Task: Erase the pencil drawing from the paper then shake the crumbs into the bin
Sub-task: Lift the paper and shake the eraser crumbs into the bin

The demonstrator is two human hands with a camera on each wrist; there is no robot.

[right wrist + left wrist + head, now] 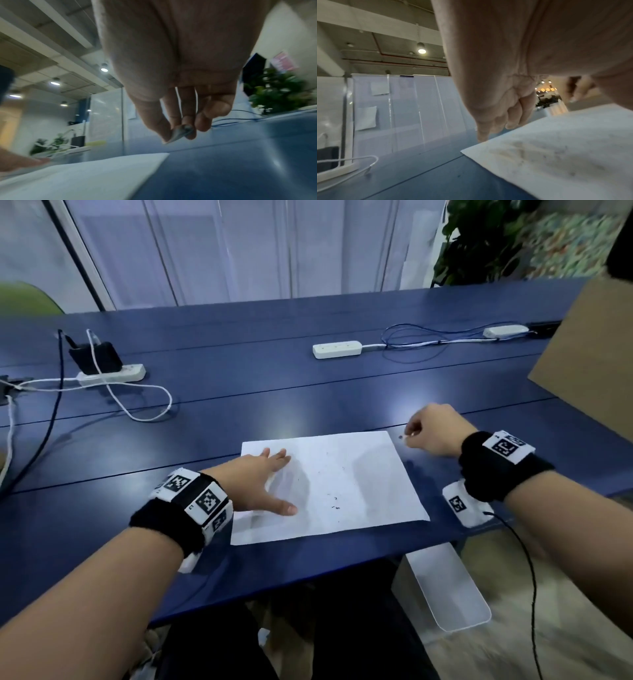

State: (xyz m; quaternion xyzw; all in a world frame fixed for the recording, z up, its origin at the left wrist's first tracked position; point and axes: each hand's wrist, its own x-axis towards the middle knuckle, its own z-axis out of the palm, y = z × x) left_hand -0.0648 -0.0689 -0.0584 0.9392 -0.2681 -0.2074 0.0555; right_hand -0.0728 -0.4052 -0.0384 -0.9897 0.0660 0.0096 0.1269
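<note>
A white sheet of paper (pixel 346 484) lies near the front edge of the blue table (pixel 308 392), with dark eraser crumbs (pixel 334 501) scattered on it. My left hand (pixel 275 477) rests flat on the sheet's left part, fingers straight and spread. In the left wrist view its fingers (pixel 496 121) reach down to the paper (pixel 556 162). Just past the sheet's far right corner, my right hand (pixel 409 434) pinches a small smudged eraser (pixel 181 132) between thumb and fingers, a little above the table. A pale, long bin (pixel 448 590) sits on the floor below the table's front edge, to the right.
White power strips (pixel 337 350) (pixel 113 374) with cables (pixel 144 402) lie on the far half of the table. A black charger (pixel 96 357) stands at the left. A brown cardboard box (pixel 589 361) stands at the right edge, with a plant (pixel 479 241) behind.
</note>
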